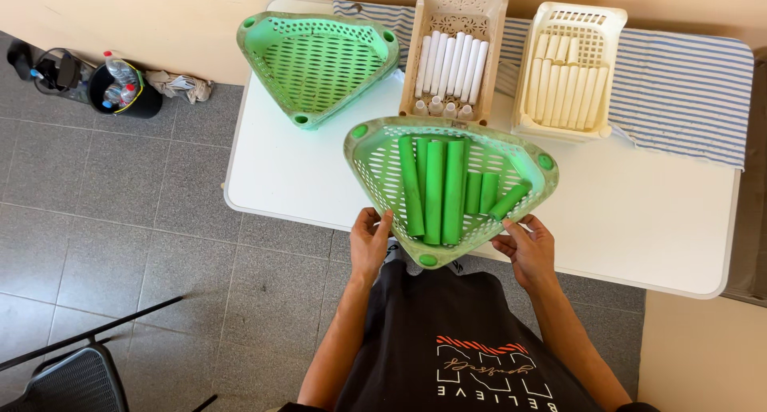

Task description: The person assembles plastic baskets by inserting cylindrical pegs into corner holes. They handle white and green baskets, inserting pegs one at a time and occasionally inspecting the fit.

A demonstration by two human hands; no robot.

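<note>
View from above of a person standing at the near edge of a white table (pixel 639 228), both bare hands on a green triangular basket (pixel 375 168). The basket lies at the table's near edge, its lowest corner jutting past the edge toward the person's black shirt (pixel 455 340).

Left hand (pixel 367 242): closed on the basket's lower left rim, thumb lying over the top of the rim, the other fingers tucked beneath it and hidden.

Right hand (pixel 527 248): closed on the lower right rim, fingers curled together around the edge, fingertips touching the perforated wall.

Contents of the held basket: green tubes (pixel 435 190), 4 long ones lying side by side and parallel in the middle, and about 4 short ones just to their right, 1 of them tilted against the wall.

Behind it, toward the far side of the table:
- a second green triangular basket (pixel 264 40), with nothing visible inside, at the far left corner;
- a beige rectangular basket (pixel 423 28) holding white tubes (pixel 451 64) laid parallel, with a few small ones at its near end;
- a cream rectangular basket (pixel 607 28) holding cream tubes (pixel 567 92) laid parallel.

A blue-and-white striped cloth (pixel 687 92) covers the far right part of the table, under the 2 rectangular baskets.

On the grey tiled floor at left: a black bucket (pixel 128 100) containing plastic bottles; part of a dark chair (pixel 72 380) at the lower left corner.
</note>
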